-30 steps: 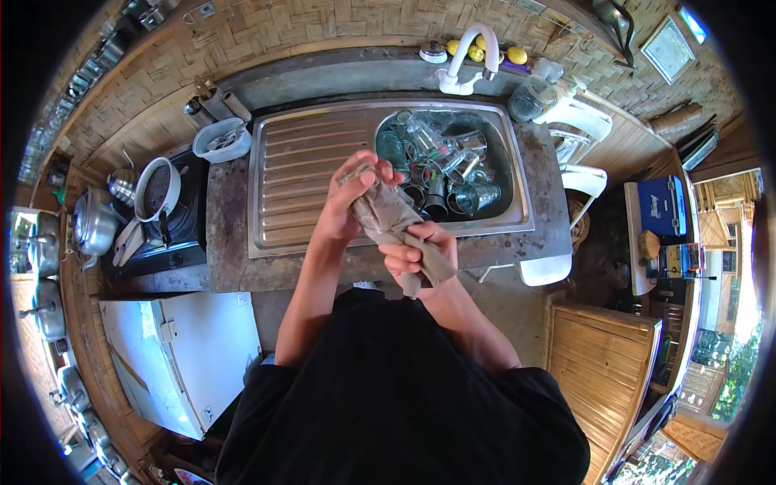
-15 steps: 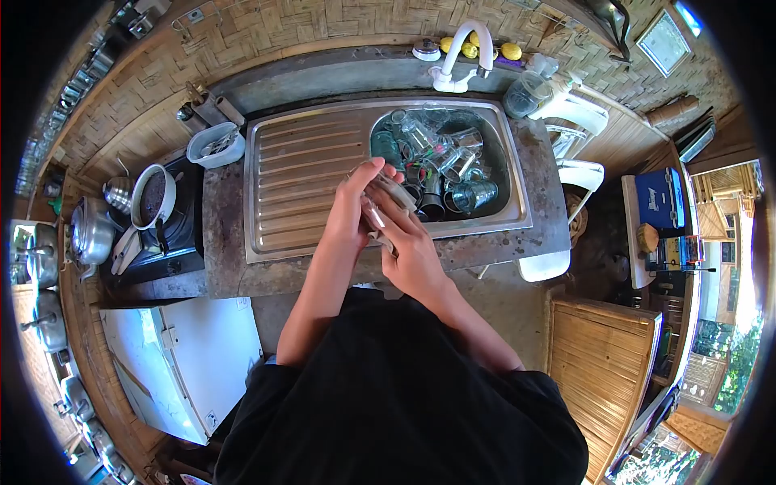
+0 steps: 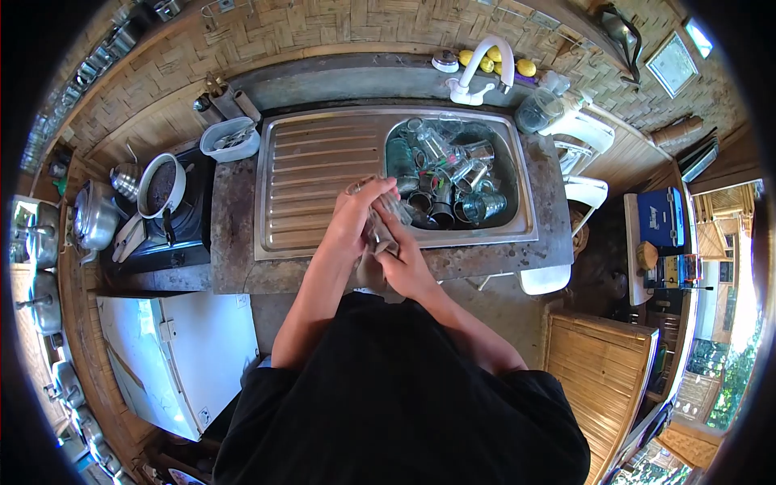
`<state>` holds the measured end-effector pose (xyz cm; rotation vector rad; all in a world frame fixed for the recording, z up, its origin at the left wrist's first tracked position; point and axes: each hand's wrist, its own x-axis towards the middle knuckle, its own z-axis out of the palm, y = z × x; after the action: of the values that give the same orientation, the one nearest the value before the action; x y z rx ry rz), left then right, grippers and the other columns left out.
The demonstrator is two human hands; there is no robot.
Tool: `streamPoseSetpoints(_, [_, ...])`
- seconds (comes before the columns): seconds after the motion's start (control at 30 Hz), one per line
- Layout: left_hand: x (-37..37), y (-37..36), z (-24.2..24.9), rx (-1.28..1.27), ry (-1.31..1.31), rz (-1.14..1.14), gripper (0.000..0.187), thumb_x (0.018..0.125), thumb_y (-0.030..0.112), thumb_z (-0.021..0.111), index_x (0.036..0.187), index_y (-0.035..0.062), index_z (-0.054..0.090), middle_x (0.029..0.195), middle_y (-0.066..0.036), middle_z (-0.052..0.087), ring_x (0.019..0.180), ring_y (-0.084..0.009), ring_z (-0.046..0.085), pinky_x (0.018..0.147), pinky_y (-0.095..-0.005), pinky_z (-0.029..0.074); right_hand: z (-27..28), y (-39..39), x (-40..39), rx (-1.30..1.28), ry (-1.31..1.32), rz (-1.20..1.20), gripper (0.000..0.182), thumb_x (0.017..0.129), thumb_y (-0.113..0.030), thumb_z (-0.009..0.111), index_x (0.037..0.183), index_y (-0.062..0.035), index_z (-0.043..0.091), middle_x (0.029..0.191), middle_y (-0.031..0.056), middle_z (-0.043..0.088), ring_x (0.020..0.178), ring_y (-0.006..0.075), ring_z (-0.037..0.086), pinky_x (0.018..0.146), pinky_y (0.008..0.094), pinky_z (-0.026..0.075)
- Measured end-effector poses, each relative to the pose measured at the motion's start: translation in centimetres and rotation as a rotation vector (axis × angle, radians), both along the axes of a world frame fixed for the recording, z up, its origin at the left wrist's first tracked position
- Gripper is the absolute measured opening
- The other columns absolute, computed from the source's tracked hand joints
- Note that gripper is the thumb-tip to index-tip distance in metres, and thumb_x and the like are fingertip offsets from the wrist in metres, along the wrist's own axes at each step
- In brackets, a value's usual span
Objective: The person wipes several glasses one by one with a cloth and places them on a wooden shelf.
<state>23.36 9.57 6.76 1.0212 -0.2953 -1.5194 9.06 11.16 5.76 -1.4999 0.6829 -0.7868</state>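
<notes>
My left hand (image 3: 352, 217) and my right hand (image 3: 406, 265) are closed together on a crumpled greyish-brown cloth (image 3: 379, 236), in front of the steel sink's near edge. A fold of it hangs down between my wrists. Whether anything is wrapped inside the cloth is hidden by my fingers. Just beyond my hands, to the right, the sink basin (image 3: 515, 194) is crowded with clear drinking glasses (image 3: 483, 206), dark mugs (image 3: 441, 212) and other glassware. On the left lies the ribbed drainboard (image 3: 311, 174).
A white faucet (image 3: 477, 77) curves up behind the basin, with yellow fruit (image 3: 525, 67) beside it. Left of the drainboard stand a plastic tub (image 3: 230, 149) of utensils and a stove with a pan (image 3: 162, 190). A large jar (image 3: 539, 111) is at the back right corner.
My hands have come down and closer to my body with the cloth, and my fingers wrap it more tightly. The view has shifted slightly, so the sink appears further right.
</notes>
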Motion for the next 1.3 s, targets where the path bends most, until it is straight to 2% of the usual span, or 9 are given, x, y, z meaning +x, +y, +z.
streamPoseSetpoints(0.13, [0.7, 0.7, 1.5, -0.053, 0.159, 0.049, 0.026, 0.091, 0.029, 0.069, 0.097, 0.0049, 0.063, 0.093, -0.008, 0.065, 0.091, -0.0223, 0.064, 0.079, -0.0376, 0.054, -0.3, -0.2, -2.6, 1.232, -0.474, 0.436, 0.044, 0.092, -0.015, 0.058, 0.132, 0.002, 0.053, 0.114, 0.0201, 0.066, 0.107, 0.0267, 0.066, 0.091, 0.0343, 0.053])
streamPoseSetpoints(0.3, [3.0, -0.4, 0.2, -0.091, 0.313, 0.291, 0.03, 0.09, 0.035, 0.072, 0.097, 0.0073, 0.062, 0.094, -0.006, 0.065, 0.097, -0.0236, 0.064, 0.088, -0.0392, 0.051, 2.0, 0.2, -2.8, 1.284, -0.707, 0.249, 0.041, 0.093, -0.021, 0.055, 0.125, 0.0051, 0.054, 0.099, 0.0195, 0.067, 0.087, 0.0249, 0.066, 0.08, 0.0345, 0.055])
streamPoseSetpoints(0.43, [4.2, 0.5, -1.0, 0.021, 0.457, 0.304, 0.034, 0.087, 0.038, 0.074, 0.099, 0.008, 0.062, 0.093, -0.006, 0.066, 0.095, -0.0245, 0.064, 0.091, -0.0408, 0.05, 2.2, 0.6, -3.1, 0.907, -0.338, -0.051, 0.045, 0.09, -0.008, 0.054, 0.133, 0.0058, 0.052, 0.122, 0.0236, 0.064, 0.111, 0.03, 0.065, 0.094, 0.037, 0.053])
streamPoseSetpoints(0.57, [3.5, 0.9, -2.2, -0.024, 0.523, 0.204, 0.03, 0.09, 0.035, 0.072, 0.098, 0.0079, 0.064, 0.096, -0.009, 0.067, 0.094, -0.0245, 0.066, 0.086, -0.0391, 0.054, 0.3, 0.7, -0.5, -0.323, 0.104, -0.019, 0.066, 0.085, 0.005, 0.053, 0.15, 0.0035, 0.039, 0.155, 0.0219, 0.043, 0.14, 0.0351, 0.048, 0.11, 0.0428, 0.044])
streamPoseSetpoints(0.67, [0.8, 1.0, -1.1, 0.001, 0.248, 0.224, 0.028, 0.091, 0.034, 0.071, 0.099, 0.0079, 0.062, 0.095, -0.01, 0.066, 0.093, -0.0249, 0.066, 0.084, -0.0385, 0.054, 0.5, 1.3, 1.2, -0.317, 0.336, -0.025, 0.073, 0.084, 0.006, 0.052, 0.154, -0.0001, 0.034, 0.157, 0.0234, 0.041, 0.148, 0.0339, 0.037, 0.118, 0.0396, 0.034])
streamPoseSetpoints(0.8, [-0.2, 1.7, -0.7, -0.067, -0.116, 0.111, 0.028, 0.09, 0.03, 0.072, 0.099, 0.0038, 0.065, 0.091, -0.009, 0.066, 0.085, -0.0185, 0.065, 0.078, -0.0337, 0.053, -1.3, 1.3, 1.5, -0.043, 0.043, -0.028, 0.079, 0.083, 0.006, 0.051, 0.158, -0.0011, 0.029, 0.155, 0.0208, 0.044, 0.142, 0.0338, 0.045, 0.117, 0.0398, 0.036])
streamPoseSetpoints(1.1, [-0.8, 0.5, -1.7, -0.293, 0.31, 0.022, 0.033, 0.093, 0.034, 0.071, 0.111, 0.0083, 0.06, 0.104, -0.009, 0.066, 0.102, -0.0252, 0.065, 0.086, -0.04, 0.054, -0.9, -0.3, -2.5, 1.375, -0.868, 0.358, 0.039, 0.089, -0.024, 0.058, 0.119, 0.0006, 0.058, 0.089, 0.015, 0.063, 0.074, 0.0194, 0.055, 0.065, 0.0285, 0.043])
streamPoseSetpoints(1.23, [-2.9, 0.4, -2.2, -0.115, 0.306, 0.049, 0.033, 0.093, 0.034, 0.071, 0.109, 0.007, 0.06, 0.1, -0.009, 0.067, 0.1, -0.0241, 0.066, 0.086, -0.0401, 0.056, -0.4, -0.6, -3.3, 0.888, -0.228, -0.048, 0.04, 0.089, -0.015, 0.056, 0.125, 0.003, 0.056, 0.1, 0.0183, 0.067, 0.09, 0.0253, 0.066, 0.078, 0.0353, 0.052])
streamPoseSetpoints(1.3, [-3.4, 0.4, -2.5, -0.1, 0.178, 0.017, 0.034, 0.093, 0.033, 0.072, 0.107, 0.0034, 0.061, 0.097, -0.009, 0.067, 0.095, -0.021, 0.066, 0.083, -0.0357, 0.055, -1.7, -0.7, -2.8, 0.039, 0.038, -0.08, 0.048, 0.087, -0.01, 0.058, 0.132, 0.0042, 0.052, 0.105, 0.0202, 0.068, 0.095, 0.0313, 0.068, 0.081, 0.0397, 0.054])
